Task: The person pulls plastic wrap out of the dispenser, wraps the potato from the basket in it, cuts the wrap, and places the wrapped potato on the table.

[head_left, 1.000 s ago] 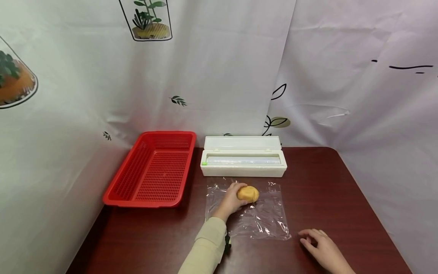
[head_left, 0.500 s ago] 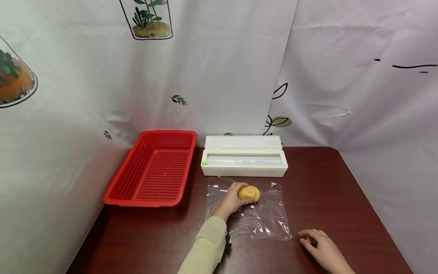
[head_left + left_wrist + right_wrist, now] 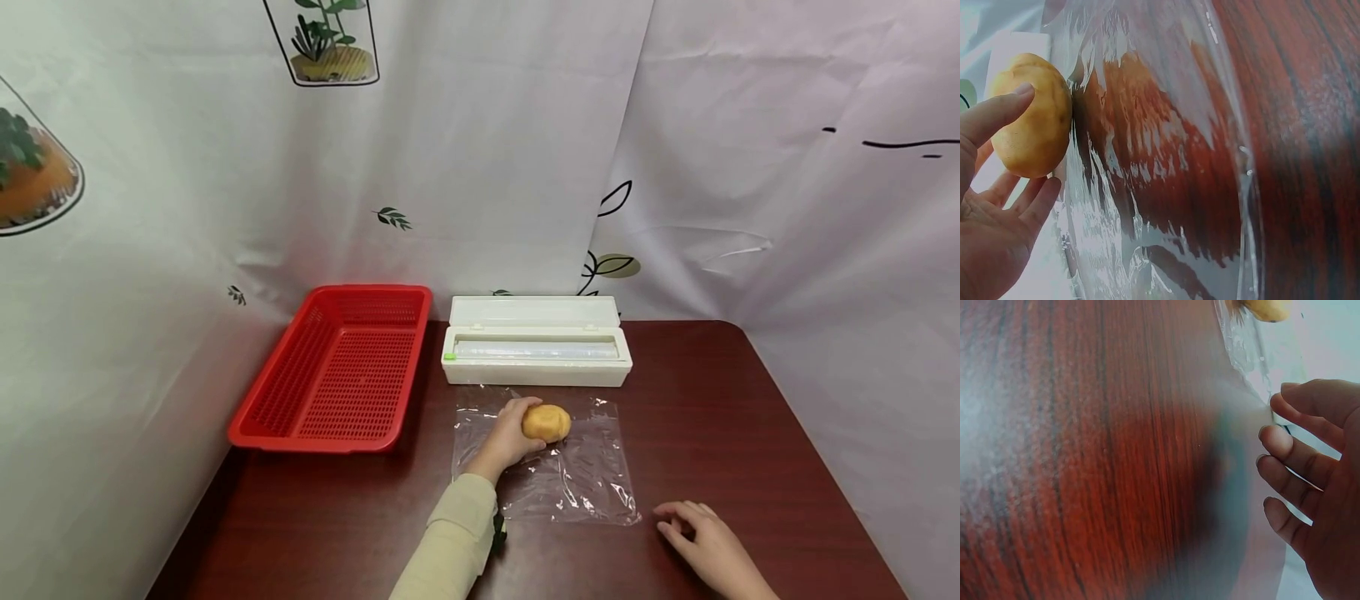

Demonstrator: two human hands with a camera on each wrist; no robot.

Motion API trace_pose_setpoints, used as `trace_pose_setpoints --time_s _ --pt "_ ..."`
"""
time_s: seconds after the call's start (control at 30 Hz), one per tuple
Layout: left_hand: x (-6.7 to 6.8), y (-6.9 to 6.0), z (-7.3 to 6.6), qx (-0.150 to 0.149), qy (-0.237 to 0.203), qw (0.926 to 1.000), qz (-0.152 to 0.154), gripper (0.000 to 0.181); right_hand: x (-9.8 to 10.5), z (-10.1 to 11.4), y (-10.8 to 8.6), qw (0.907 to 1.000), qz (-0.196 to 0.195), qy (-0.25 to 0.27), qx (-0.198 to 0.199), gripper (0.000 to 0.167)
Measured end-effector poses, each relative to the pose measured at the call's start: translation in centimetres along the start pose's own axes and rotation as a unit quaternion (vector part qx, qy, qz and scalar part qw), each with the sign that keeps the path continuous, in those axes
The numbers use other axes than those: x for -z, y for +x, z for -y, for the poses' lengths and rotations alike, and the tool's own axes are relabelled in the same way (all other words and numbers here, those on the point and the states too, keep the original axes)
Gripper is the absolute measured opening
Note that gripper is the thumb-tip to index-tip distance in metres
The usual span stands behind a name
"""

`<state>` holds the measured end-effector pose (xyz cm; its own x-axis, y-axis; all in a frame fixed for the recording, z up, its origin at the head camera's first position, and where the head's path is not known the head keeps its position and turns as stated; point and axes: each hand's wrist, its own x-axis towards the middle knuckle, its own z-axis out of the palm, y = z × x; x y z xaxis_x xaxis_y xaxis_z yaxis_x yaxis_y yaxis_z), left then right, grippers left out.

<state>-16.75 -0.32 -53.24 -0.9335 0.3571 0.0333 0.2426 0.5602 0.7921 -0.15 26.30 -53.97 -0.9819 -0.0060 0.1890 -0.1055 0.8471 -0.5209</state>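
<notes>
A yellow potato [image 3: 547, 423] sits on a sheet of clear plastic wrap [image 3: 577, 483] spread over the table. My left hand [image 3: 510, 437] holds the potato from its left side; in the left wrist view the thumb lies across the potato [image 3: 1038, 131] and the other fingers are curled beneath it. To the right of the wrap, my right hand [image 3: 708, 546] is low over the table with loosely bent fingers and holds nothing. The right wrist view shows that hand [image 3: 1316, 462] apart from the wrap's edge.
Behind the wrap stands a white plastic-wrap dispenser [image 3: 537, 375], its lid raised and a roll inside. A red perforated basket [image 3: 315, 446] is at the left of the dark red wooden table [image 3: 697, 400]. Printed white cloth [image 3: 487, 150] hangs around the table.
</notes>
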Motion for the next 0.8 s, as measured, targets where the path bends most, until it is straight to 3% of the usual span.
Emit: trace_pose_setpoints --time_s 0.47,0.63,0.8 --pt "0.23 -0.18 -0.13 -0.017 -0.014 0.9996 -0.019 0.05 0.43 0.22 0.07 0.9976 0.051 0.004 -0.047 0.01" --pt "0.58 -0.1 -0.22 -0.019 -0.055 0.9983 -0.003 0.045 0.33 0.19 0.0 0.9991 0.03 0.002 -0.03 0.013" --pt "0.8 -0.08 -0.19 0.005 -0.088 0.9961 0.008 0.038 0.22 0.15 -0.03 0.9997 0.018 0.001 -0.019 0.015"
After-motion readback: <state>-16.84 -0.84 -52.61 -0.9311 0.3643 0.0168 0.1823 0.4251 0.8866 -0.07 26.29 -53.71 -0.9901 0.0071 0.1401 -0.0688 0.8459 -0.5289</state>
